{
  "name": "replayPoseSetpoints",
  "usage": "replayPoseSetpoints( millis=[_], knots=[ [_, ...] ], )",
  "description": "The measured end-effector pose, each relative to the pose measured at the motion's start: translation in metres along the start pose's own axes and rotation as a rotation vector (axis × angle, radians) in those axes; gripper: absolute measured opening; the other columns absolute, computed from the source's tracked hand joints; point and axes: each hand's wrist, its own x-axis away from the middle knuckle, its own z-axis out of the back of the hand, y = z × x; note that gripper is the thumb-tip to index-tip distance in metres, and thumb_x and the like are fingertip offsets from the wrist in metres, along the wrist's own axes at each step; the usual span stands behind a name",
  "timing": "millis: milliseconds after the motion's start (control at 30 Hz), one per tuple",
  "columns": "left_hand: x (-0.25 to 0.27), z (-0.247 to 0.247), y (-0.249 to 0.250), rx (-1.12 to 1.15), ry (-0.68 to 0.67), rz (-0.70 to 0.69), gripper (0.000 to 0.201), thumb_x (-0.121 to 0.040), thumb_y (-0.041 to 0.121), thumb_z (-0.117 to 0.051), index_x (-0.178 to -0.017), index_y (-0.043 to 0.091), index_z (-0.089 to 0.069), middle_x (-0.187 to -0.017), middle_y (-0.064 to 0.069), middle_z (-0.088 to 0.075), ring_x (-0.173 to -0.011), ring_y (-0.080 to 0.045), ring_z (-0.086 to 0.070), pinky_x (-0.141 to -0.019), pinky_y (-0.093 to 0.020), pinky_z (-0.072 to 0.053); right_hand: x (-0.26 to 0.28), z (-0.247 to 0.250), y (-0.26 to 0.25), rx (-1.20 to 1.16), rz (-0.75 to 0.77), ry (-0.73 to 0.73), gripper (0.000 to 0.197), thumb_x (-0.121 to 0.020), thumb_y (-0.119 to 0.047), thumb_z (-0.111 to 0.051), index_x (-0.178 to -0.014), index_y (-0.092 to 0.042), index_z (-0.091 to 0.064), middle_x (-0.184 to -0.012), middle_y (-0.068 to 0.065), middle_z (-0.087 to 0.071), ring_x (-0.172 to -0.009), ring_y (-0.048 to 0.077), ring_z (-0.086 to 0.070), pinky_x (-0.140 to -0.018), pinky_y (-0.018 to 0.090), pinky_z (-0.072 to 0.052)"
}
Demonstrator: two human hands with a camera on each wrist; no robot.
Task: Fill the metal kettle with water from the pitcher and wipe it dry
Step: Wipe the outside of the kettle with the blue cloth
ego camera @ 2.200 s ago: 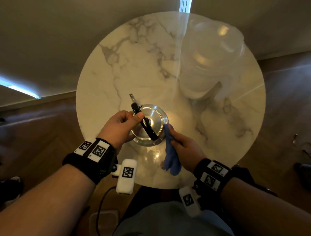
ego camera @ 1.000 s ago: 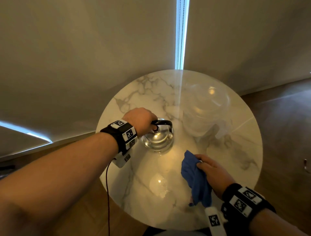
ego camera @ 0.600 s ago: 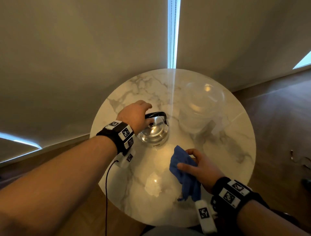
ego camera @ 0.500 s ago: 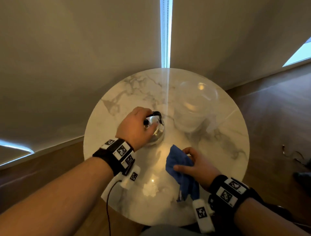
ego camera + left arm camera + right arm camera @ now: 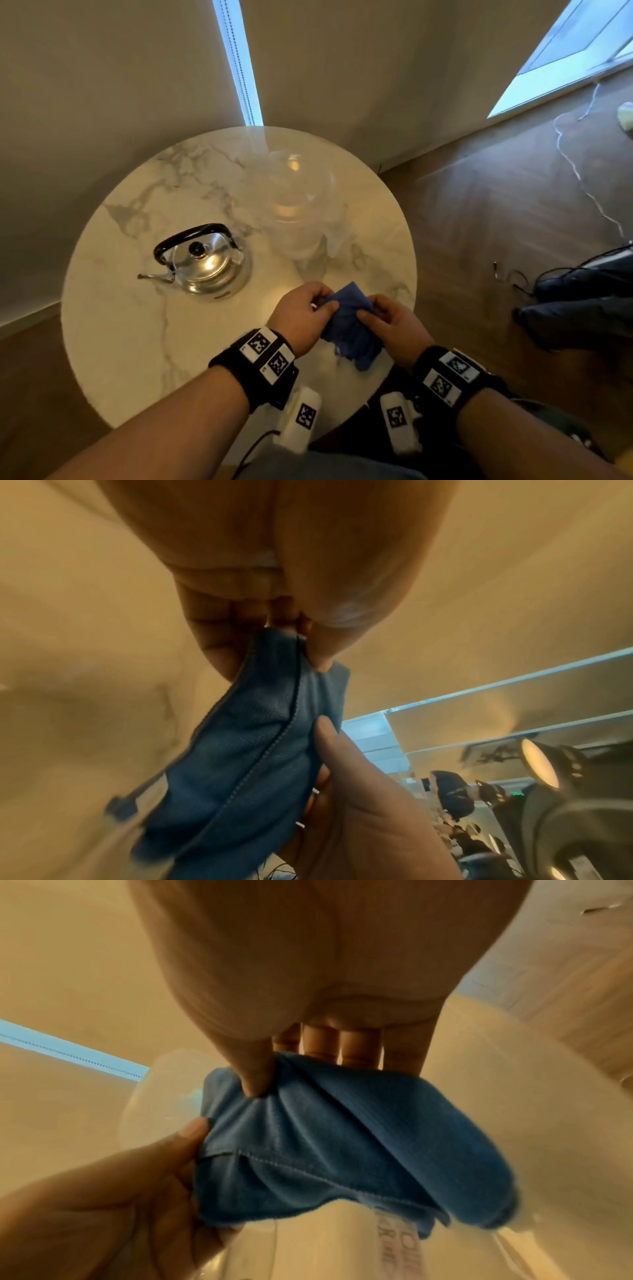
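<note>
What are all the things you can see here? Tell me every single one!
kettle: one, shiny silver metal with black handle and knob, lid on, standing on the left part of the table.
pitcher: one, clear, at the back of the table, right of the kettle.
cloth: one, blue, bunched, held over the near edge of the table.
table: one, round, white marble.
cables: white and dark ones, on the wooden floor at right.
left hand: pinches the cloth's left side.
right hand: grips the cloth's right side.
wristbands: two, black with square markers.
</note>
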Motion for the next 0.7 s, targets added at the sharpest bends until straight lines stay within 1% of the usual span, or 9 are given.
replayPoseSetpoints(
  millis=[67,133,233,267,333,433,533,600,700],
  knots=[
    [-0.013,-0.026,0.009,-0.022,0.035,0.024,0.006,-0.095,0.027,-0.067,-0.098,0.022,-0.070,-0.091,0.003,-0.072,-0.086,-0.018,-0.067,-0.078,-0.030,-0.054,-0.003,0.022,0.009,0.071,-0.005,0.016,0.003,-0.098,-0.027,-0.068,-0.099,-0.029,-0.070,-0.087,-0.011,-0.080,-0.084,0.006,-0.075,-0.078,0.032,-0.057],
    [-0.031,-0.046,0.016,-0.002,0.085,0.077,0.006,-0.095,0.025,-0.068,-0.098,0.022,-0.071,-0.090,0.006,-0.071,-0.086,-0.015,-0.066,-0.072,-0.021,-0.048,-0.009,0.041,0.013,0.106,-0.020,0.020,0.009,-0.098,-0.028,-0.069,-0.106,-0.033,-0.067,-0.092,-0.012,-0.080,-0.085,0.002,-0.074,-0.077,0.028,-0.057],
    [-0.062,-0.067,0.017,0.179,0.227,0.231,0.018,-0.094,0.026,-0.071,-0.110,0.016,-0.073,-0.099,0.001,-0.074,-0.096,-0.021,-0.070,-0.087,-0.029,-0.055,-0.035,0.066,0.024,0.053,-0.033,-0.027,0.048,-0.092,-0.024,-0.075,-0.133,-0.039,-0.054,-0.118,-0.001,-0.076,-0.106,0.011,-0.073,-0.092,0.041,-0.059],
    [-0.071,-0.073,0.015,0.248,0.282,0.286,0.026,-0.093,0.027,-0.072,-0.116,0.015,-0.070,-0.105,-0.001,-0.075,-0.099,-0.022,-0.070,-0.093,-0.035,-0.056,-0.045,0.072,0.026,0.112,-0.041,-0.050,0.067,-0.089,-0.022,-0.077,-0.145,-0.039,-0.044,-0.125,-0.003,-0.072,-0.111,0.014,-0.070,-0.096,0.042,-0.058],
    [-0.080,-0.082,0.011,0.258,0.329,0.321,0.037,-0.092,0.023,-0.073,-0.127,0.014,-0.063,-0.115,0.001,-0.070,-0.100,-0.018,-0.065,-0.093,-0.031,-0.052,-0.064,0.077,0.027,0.349,-0.038,-0.089,0.088,-0.088,-0.021,-0.076,-0.158,-0.032,-0.024,-0.125,-0.006,-0.065,-0.111,0.016,-0.066,-0.098,0.038,-0.055],
    [-0.072,-0.094,0.009,-0.111,0.303,0.117,0.041,-0.087,0.017,-0.071,-0.127,0.016,-0.063,-0.117,0.002,-0.059,-0.103,-0.017,-0.059,-0.090,-0.026,-0.045,-0.080,0.078,0.029,0.656,0.140,-0.095,0.052,-0.094,-0.026,-0.069,-0.139,-0.017,-0.045,-0.108,-0.004,-0.065,-0.098,0.018,-0.068,-0.085,0.028,-0.051],
    [-0.062,-0.111,0.005,-0.564,-0.018,-0.145,0.040,-0.088,0.027,-0.068,-0.127,0.019,-0.068,-0.133,-0.003,-0.057,-0.120,-0.029,-0.055,-0.103,-0.040,-0.048,-0.076,0.085,0.034,0.760,0.208,-0.070,0.038,-0.093,-0.024,-0.067,-0.129,-0.014,-0.055,-0.118,0.006,-0.063,-0.106,0.025,-0.062,-0.092,0.032,-0.050],
    [-0.059,-0.122,0.000,-0.719,-0.196,-0.092,0.047,-0.092,0.032,-0.066,-0.138,0.023,-0.062,-0.144,-0.003,-0.048,-0.129,-0.031,-0.048,-0.106,-0.044,-0.046,-0.068,0.087,0.036,0.852,0.264,0.005,0.043,-0.090,-0.016,-0.067,-0.131,-0.012,-0.058,-0.127,0.010,-0.056,-0.114,0.029,-0.053,-0.095,0.036,-0.047],
    [-0.054,-0.125,0.005,-0.737,-0.223,-0.059,0.055,-0.093,0.032,-0.062,-0.147,0.024,-0.052,-0.156,-0.003,-0.038,-0.135,-0.032,-0.043,-0.111,-0.044,-0.042,-0.060,0.079,0.040,1.048,0.400,-0.132,0.034,-0.089,-0.017,-0.064,-0.123,-0.015,-0.064,-0.124,0.008,-0.058,-0.110,0.031,-0.053,-0.088,0.040,-0.052]
  ],
)
